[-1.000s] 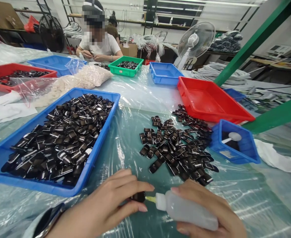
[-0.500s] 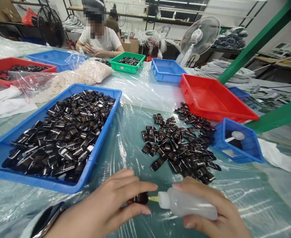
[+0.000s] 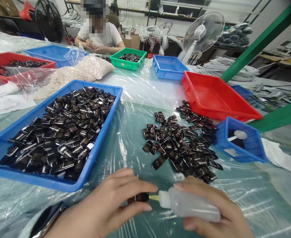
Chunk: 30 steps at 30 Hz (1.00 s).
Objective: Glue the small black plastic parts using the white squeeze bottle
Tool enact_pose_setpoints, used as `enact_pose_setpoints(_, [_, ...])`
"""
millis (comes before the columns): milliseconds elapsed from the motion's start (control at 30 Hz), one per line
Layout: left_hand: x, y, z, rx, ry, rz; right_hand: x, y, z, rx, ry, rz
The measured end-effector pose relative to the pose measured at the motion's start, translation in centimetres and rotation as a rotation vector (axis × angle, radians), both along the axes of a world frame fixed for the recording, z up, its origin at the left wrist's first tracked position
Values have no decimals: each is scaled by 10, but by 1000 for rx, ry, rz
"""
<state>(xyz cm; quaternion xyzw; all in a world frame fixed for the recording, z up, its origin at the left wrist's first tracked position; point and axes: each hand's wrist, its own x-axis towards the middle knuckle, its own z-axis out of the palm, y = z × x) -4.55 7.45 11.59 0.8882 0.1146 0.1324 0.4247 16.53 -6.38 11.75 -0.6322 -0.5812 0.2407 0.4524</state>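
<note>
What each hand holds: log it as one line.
left hand: pinching black part | right hand: holding bottle, yellow tip pointed at part | nearby: blue tray of black parts, loose pile

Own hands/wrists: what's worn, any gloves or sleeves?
Left hand: no glove; wrist has what looks like a watch, dark with a silvery edge, beside something pale, strap or cuff, can't tell. Right hand: no glove, no rings visible; its wrist is mostly out of frame.
</note>
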Motion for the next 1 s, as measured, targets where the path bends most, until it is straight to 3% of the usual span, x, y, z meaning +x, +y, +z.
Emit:
enact_pose_setpoints(200, [-1, -2, 2, 42, 35, 69, 2, -4, 0, -54, -81, -1])
enact_pose_setpoints(433, [-4, -2, 0, 65, 95, 65, 5, -4, 1, -51, -95, -25])
enact_pose_setpoints(667, [-4, -4, -8, 93, 18, 110, 10, -6, 4, -50, -142, 13])
enact_pose_setpoints(1000, [-4, -3, -7, 142, -64, 92, 12, -6, 3, -59, -136, 40])
